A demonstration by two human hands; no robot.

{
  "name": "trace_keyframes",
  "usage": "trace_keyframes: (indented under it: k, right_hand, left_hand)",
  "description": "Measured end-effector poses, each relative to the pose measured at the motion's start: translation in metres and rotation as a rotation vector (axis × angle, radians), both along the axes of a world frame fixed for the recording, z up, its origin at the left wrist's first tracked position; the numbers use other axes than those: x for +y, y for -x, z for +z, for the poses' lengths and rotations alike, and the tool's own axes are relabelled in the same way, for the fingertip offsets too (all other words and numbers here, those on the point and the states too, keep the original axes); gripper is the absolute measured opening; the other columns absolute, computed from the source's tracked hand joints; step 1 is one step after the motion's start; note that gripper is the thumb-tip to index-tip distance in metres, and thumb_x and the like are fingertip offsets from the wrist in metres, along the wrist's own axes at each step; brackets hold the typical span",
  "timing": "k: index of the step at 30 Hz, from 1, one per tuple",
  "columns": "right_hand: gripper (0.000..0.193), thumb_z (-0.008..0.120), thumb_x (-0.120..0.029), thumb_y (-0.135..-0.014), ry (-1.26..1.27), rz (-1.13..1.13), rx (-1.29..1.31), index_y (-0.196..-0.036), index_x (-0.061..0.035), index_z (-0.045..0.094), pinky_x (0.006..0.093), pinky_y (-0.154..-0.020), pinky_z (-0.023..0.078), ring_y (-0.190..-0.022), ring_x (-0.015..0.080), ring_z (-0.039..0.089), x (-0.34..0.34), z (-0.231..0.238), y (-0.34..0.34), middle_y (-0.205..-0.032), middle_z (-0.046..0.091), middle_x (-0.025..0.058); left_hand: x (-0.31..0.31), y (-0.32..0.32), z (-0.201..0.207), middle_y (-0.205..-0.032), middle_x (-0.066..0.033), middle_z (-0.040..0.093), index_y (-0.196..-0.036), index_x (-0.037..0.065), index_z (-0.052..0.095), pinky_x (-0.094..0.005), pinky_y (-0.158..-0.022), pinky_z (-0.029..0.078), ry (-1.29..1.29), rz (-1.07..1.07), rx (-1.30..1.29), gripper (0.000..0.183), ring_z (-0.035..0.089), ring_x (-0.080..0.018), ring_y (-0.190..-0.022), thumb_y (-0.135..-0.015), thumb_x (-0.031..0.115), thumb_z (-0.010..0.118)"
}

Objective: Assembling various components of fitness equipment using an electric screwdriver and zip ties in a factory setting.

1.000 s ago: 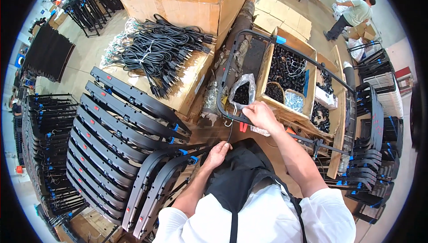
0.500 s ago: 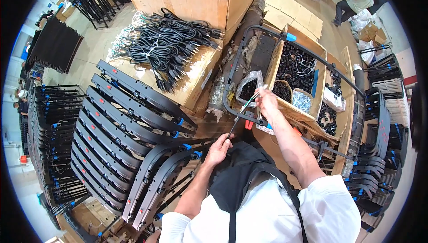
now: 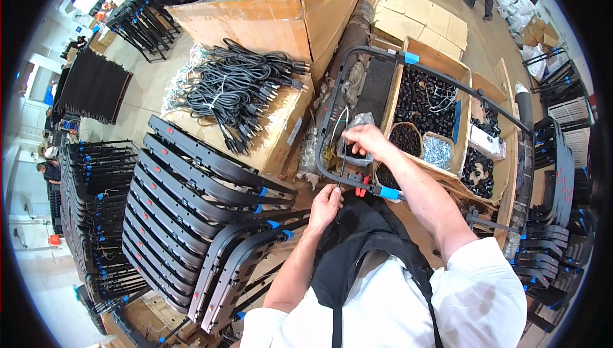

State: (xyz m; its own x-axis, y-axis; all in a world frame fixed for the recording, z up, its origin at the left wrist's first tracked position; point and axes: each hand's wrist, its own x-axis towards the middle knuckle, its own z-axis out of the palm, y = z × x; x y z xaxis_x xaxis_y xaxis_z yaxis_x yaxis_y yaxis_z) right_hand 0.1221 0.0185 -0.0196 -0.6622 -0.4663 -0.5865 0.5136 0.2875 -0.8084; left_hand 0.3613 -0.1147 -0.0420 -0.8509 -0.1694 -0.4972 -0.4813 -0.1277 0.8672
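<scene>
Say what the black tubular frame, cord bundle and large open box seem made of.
Black tubular frame: probably painted metal, given its bent tubing and satin sheen.
Cord bundle: likely rubber or soft plastic, dark smooth jackets in loose loops.
Large open box: apparently cardboard, mostly matte brown, thin-walled.

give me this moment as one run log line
left hand: pinching black cable | right hand: curled at pale wires, over plastic bag, grip unclear | nearby: black frame, cord bundle
</scene>
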Motion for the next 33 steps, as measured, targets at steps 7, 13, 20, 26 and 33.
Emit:
trace_keyframes:
  k: [7,13,20,26,33]
  right_hand:
    - [0.023,0.073,-0.024,-0.096,0.002,-0.033,0.120,-0.101,-0.0020,0.076,0.0263,-0.050,0.043,-0.056,0.0086,0.056,-0.025,-0.004,-0.010,-0.076,0.065,0.0006]
    - [0.023,0.074,-0.024,-0.095,-0.018,0.031,0.094,-0.097,-0.0004,0.075,0.0278,-0.053,0.045,-0.057,0.0100,0.056,-0.029,-0.005,-0.008,-0.074,0.065,0.0009]
    - [0.024,0.073,-0.024,-0.095,0.021,-0.075,0.129,-0.093,-0.0009,0.074,0.0288,-0.053,0.046,-0.057,0.0101,0.056,-0.027,-0.015,-0.005,-0.074,0.065,0.0004]
    - [0.025,0.072,-0.026,-0.097,0.023,-0.044,0.119,-0.098,-0.0006,0.074,0.0278,-0.054,0.045,-0.059,0.0097,0.056,-0.022,-0.011,-0.001,-0.075,0.063,-0.0004]
    - [0.034,0.072,-0.029,-0.096,-0.042,0.200,0.186,-0.112,0.0006,0.076,0.0288,-0.061,0.051,-0.064,0.0117,0.063,0.005,-0.004,0.030,-0.085,0.072,0.0040]
  left_hand:
    - [0.006,0.010,0.000,-0.091,-0.0046,0.068,-0.114,0.001,0.065,-0.0292,-0.077,0.056,0.029,0.051,0.012,0.025,0.064,-0.0121,-0.081,-0.111,0.023,0.056]
    - [0.005,0.010,-0.004,-0.092,-0.0055,0.069,-0.113,-0.001,0.065,-0.0294,-0.078,0.056,0.012,0.105,0.017,0.026,0.065,-0.0132,-0.081,-0.109,0.025,0.061]
    - [0.013,0.011,-0.006,-0.096,-0.0071,0.070,-0.112,0.000,0.065,-0.0312,-0.081,0.057,-0.012,0.147,0.022,0.022,0.067,-0.0148,-0.085,-0.109,0.021,0.062]
    - [0.016,0.010,-0.007,-0.099,-0.0081,0.071,-0.112,0.000,0.063,-0.0318,-0.084,0.057,-0.073,0.206,0.035,0.018,0.067,-0.0158,-0.088,-0.109,0.018,0.061]
    - [0.019,0.011,-0.008,-0.092,-0.0061,0.072,-0.103,0.000,0.066,-0.0291,-0.076,0.058,-0.092,0.295,-0.005,0.015,0.067,-0.0126,-0.079,-0.106,0.015,0.064]
